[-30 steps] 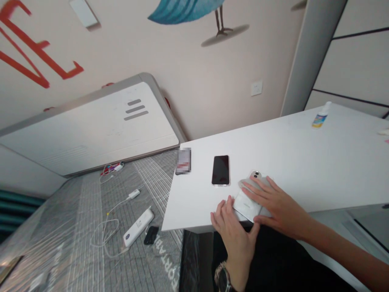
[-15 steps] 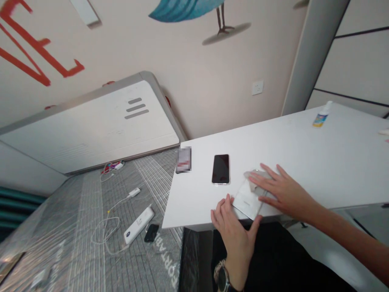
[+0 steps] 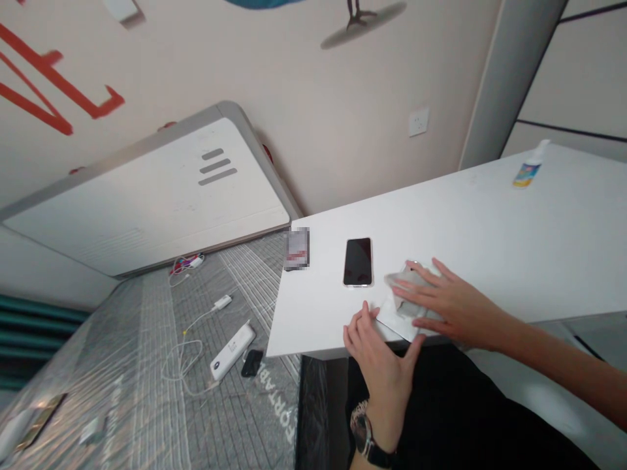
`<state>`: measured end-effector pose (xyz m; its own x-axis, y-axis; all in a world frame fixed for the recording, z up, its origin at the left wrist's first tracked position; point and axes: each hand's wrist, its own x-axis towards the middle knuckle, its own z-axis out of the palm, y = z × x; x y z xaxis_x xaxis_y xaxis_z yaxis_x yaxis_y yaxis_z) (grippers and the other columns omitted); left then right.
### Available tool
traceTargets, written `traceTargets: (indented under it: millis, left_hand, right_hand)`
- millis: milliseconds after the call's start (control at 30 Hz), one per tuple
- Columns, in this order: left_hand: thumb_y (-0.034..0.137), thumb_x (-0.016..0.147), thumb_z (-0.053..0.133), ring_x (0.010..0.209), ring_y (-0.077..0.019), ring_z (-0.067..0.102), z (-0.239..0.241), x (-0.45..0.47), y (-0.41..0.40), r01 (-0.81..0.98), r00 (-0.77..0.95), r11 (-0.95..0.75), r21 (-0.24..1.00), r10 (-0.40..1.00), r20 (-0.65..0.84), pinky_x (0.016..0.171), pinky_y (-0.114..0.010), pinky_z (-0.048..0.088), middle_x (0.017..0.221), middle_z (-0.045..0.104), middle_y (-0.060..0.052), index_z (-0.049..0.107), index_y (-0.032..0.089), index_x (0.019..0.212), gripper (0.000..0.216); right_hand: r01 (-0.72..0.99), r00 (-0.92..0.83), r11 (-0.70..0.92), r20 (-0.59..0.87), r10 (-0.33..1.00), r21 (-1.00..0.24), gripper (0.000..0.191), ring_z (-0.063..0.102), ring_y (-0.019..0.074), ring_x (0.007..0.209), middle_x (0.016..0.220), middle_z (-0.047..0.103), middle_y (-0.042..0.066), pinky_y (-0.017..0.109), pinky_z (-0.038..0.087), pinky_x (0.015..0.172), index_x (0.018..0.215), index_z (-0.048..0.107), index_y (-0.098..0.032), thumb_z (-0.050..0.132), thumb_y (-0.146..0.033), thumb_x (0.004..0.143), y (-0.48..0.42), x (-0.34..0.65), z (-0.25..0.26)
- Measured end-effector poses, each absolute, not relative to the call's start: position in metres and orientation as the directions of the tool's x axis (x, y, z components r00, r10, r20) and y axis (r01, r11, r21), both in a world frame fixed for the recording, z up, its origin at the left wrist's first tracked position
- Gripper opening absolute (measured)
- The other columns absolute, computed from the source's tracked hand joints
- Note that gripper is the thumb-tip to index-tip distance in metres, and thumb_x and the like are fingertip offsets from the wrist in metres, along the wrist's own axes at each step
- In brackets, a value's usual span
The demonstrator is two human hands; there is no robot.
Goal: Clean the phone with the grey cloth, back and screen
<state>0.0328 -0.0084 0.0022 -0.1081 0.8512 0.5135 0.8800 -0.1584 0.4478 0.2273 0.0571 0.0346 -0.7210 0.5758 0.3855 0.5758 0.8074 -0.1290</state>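
Observation:
A flat white phone, back side up, lies at the front edge of the white desk. My left hand curls around its near corner, thumb on one side and fingers on the other, bracing it. Over the phone, my right hand presses a thin pale wipe with spread fingers. Wipe and fingers hide much of the phone's surface. Just beyond my left fingers, a second phone with a dark screen lies face up in a clear case.
A spray bottle stands on the desk at far right. A blurred-out card-like item sits at the desk's left corner. On the plastic-covered bed are a white power bank, a cable and a small black object.
My right hand has slid the wipe slightly toward me across the phone, covering the small print that showed before. My left hand keeps its hold. The camera view has tilted downward.

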Motion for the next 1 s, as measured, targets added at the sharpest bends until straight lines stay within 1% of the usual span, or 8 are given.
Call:
traceTargets:
  millis: [167,300,433,567,700,800,933,1000]
  left_hand:
    - [0.038,0.074,0.093,0.129,-0.0364,0.058,0.002,0.033,-0.008,0.885,-0.11,-0.151,0.441,0.851,0.513,0.12,-0.059,0.036,0.134,0.068,-0.016,0.036,0.012,0.158,0.105]
    - [0.048,0.079,0.092,0.128,-0.0358,0.059,0.001,0.032,-0.006,0.888,-0.115,-0.149,0.435,0.844,0.523,0.118,-0.058,0.038,0.13,0.069,-0.015,0.035,0.012,0.159,0.105]
    - [0.041,0.077,0.094,0.13,-0.035,0.059,0.0,0.031,-0.005,0.886,-0.1,-0.164,0.434,0.846,0.524,0.119,-0.057,0.036,0.132,0.069,-0.014,0.034,0.013,0.16,0.106]
    - [0.046,0.075,0.096,0.126,-0.0346,0.06,0.0,0.031,-0.004,0.892,-0.107,-0.161,0.422,0.833,0.544,0.116,-0.056,0.038,0.129,0.07,-0.013,0.035,0.013,0.158,0.108]
    - [0.044,0.077,0.095,0.128,-0.0344,0.059,-0.001,0.031,-0.004,0.893,-0.099,-0.167,0.418,0.834,0.543,0.118,-0.056,0.036,0.13,0.07,-0.013,0.035,0.013,0.158,0.106]
    - [0.046,0.078,0.094,0.127,-0.0338,0.059,-0.002,0.03,-0.004,0.892,-0.096,-0.174,0.418,0.83,0.55,0.118,-0.055,0.036,0.131,0.069,-0.013,0.035,0.013,0.158,0.105]
    - [0.047,0.077,0.095,0.126,-0.0339,0.059,-0.002,0.029,-0.004,0.9,-0.068,-0.19,0.393,0.828,0.557,0.117,-0.055,0.036,0.13,0.07,-0.013,0.035,0.012,0.158,0.106]
    - [0.048,0.078,0.094,0.126,-0.034,0.059,-0.002,0.029,-0.005,0.906,-0.063,-0.188,0.379,0.825,0.561,0.117,-0.055,0.036,0.13,0.07,-0.013,0.035,0.011,0.158,0.107]
  right_hand:
    - [0.471,-0.82,0.872,0.301,0.487,-0.129,0.083,0.034,0.0352,0.161,0.17,0.043,0.002,0.067,0.035,0.126,0.172,0.025,-0.032,0.054,-0.07,0.104,0.055,0.247,0.032]
    - [0.691,-0.63,0.72,0.436,0.643,-0.064,0.068,0.031,0.0429,0.161,0.164,0.052,0.003,0.079,0.033,0.119,0.17,0.028,-0.036,0.051,-0.057,0.109,0.053,0.268,0.026]
    - [0.574,-0.766,0.815,0.301,0.568,-0.078,0.084,0.035,0.0365,0.16,0.17,0.044,0.003,0.067,0.039,0.123,0.172,0.023,-0.034,0.054,-0.071,0.103,0.052,0.279,0.023]
    - [0.728,-0.592,0.681,0.426,0.684,-0.081,0.072,0.033,0.0446,0.159,0.164,0.052,0.006,0.082,0.037,0.115,0.171,0.027,-0.036,0.052,-0.059,0.108,0.061,0.285,0.021]
    - [0.627,-0.698,0.763,0.322,0.639,-0.157,0.086,0.031,0.0354,0.162,0.171,0.043,0.004,0.067,0.034,0.127,0.171,0.026,-0.036,0.06,-0.07,0.1,0.049,0.27,0.02]
    - [0.619,-0.697,0.759,0.306,0.649,-0.2,0.081,0.026,0.0341,0.164,0.171,0.042,0.002,0.067,0.03,0.129,0.171,0.025,-0.038,0.059,-0.064,0.103,0.037,0.26,0.02]
    - [0.632,-0.703,0.761,0.306,0.642,-0.146,0.083,0.035,0.0346,0.161,0.172,0.041,0.003,0.067,0.035,0.126,0.172,0.024,-0.037,0.057,-0.069,0.103,0.041,0.266,0.019]
    - [0.685,-0.648,0.722,0.369,0.666,-0.1,0.081,0.042,0.0383,0.156,0.17,0.044,0.008,0.072,0.038,0.121,0.172,0.024,-0.033,0.054,-0.066,0.105,0.05,0.271,0.018]
